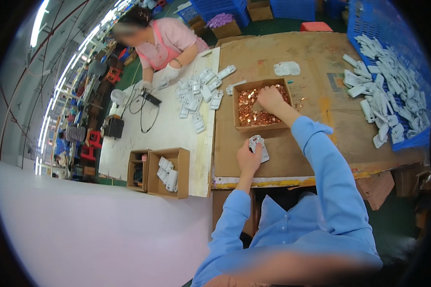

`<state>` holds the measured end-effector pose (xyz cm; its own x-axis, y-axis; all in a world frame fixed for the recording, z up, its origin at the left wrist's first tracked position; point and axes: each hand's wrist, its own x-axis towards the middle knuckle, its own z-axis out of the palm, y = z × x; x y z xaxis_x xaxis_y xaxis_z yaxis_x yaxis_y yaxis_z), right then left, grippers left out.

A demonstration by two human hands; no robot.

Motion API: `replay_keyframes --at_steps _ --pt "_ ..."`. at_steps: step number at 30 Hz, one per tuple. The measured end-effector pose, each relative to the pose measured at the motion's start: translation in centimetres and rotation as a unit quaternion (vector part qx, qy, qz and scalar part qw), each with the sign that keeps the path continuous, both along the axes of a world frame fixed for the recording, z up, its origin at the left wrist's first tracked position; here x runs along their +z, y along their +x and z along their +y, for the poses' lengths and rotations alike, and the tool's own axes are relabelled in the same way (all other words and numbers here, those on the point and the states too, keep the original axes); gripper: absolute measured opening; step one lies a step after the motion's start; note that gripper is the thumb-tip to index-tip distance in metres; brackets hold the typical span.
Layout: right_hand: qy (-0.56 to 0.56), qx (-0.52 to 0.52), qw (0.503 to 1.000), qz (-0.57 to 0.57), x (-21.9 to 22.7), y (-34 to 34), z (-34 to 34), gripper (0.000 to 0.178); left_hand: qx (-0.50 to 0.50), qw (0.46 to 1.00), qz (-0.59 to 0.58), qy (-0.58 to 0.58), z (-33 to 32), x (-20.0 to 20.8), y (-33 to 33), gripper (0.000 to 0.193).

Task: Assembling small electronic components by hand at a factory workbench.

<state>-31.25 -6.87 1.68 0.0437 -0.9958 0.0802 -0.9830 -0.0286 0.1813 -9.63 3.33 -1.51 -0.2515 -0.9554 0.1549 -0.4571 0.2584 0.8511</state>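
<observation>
My left hand point(248, 158) is closed on a white plastic housing point(264, 155), held near the table's front edge with its upper end showing an open, ringed shape. Just beyond it stands a cardboard box point(261, 128) filled with small copper-coloured metal pieces point(248, 107). Into that box reaches my right hand point(271, 99), its fingers bunched together at the pieces; whatever they pinch is too small to make out. Another white housing point(235, 87) lies against the box's far left corner.
White housings point(196, 93) lie heaped on the white table at left, where a co-worker in pink point(170, 45) handles one. Two small cardboard boxes point(184, 173) stand near its front edge. At right, a tipped blue crate point(416, 138) spills white parts point(388, 86) onto the cardboard-covered table point(301, 52).
</observation>
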Motion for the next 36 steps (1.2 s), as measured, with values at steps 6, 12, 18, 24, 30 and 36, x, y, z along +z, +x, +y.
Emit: replay_keyframes --at_steps 6,12,18,24,30,36 --pt "-0.111 0.003 0.983 -0.147 3.3 0.9 3.5 0.015 0.001 1.000 0.003 -0.025 -0.5 -1.4 0.6 0.027" --pt "-0.245 -0.046 0.888 -0.386 5.2 -0.2 12.0 0.009 -0.009 0.998 0.030 -0.047 -0.4 -0.8 1.0 0.026" --pt "-0.294 -0.196 0.720 -0.597 -0.6 -4.8 22.2 0.007 -0.038 0.997 0.051 -0.037 -0.9 -1.5 0.6 0.025" --pt "-0.384 -0.227 0.600 -0.664 -5.4 -6.4 26.1 0.005 -0.047 0.997 0.057 -0.038 -0.8 -1.2 0.0 0.021" --pt "-0.404 -0.234 0.648 -0.602 -5.6 -5.3 26.0 0.008 -0.129 0.981 0.145 0.022 3.0 0.1 -4.5 0.018" --pt "-0.355 -0.258 0.651 -0.620 -4.9 -5.2 26.1 0.004 -0.143 0.981 0.122 0.057 5.1 -2.6 -8.0 0.020"
